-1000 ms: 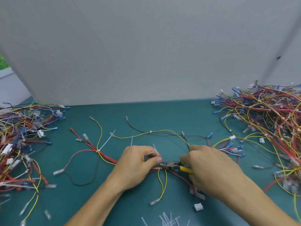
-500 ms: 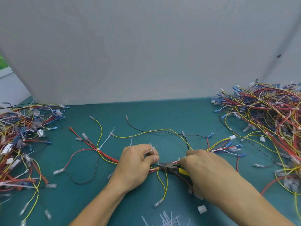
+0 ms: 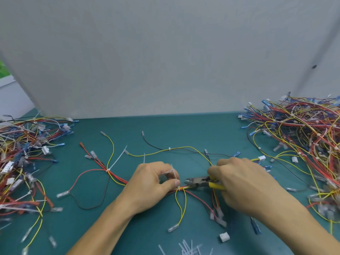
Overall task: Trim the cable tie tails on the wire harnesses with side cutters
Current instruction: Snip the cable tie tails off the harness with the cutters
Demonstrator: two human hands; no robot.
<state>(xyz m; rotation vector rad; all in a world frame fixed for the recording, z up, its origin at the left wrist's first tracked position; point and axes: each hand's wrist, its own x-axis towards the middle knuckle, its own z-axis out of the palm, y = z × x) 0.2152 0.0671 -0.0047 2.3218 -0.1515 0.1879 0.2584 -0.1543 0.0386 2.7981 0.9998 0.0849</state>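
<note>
A wire harness [image 3: 114, 176] of red, yellow and black wires lies spread on the green mat. My left hand [image 3: 150, 186] pinches a white cable tie tail [image 3: 173, 172] at the harness bundle, thumb and fingers curled round it. My right hand [image 3: 244, 183] grips yellow-handled side cutters [image 3: 201, 181]. Their dark jaws point left, slightly parted, just right of the tie on the bundle. Another tie with a long uncut tail [image 3: 118, 159] stands further left on the same harness.
A big heap of harnesses [image 3: 301, 137] fills the right side of the mat, and another heap [image 3: 24, 153] lies at the left. Cut tie tails [image 3: 185, 248] lie at the near edge beside a white connector [image 3: 224, 237]. A grey wall stands behind.
The cutter jaws have shifted slightly left toward the tie. My left hand has shifted a little while keeping its pinch on the tail.
</note>
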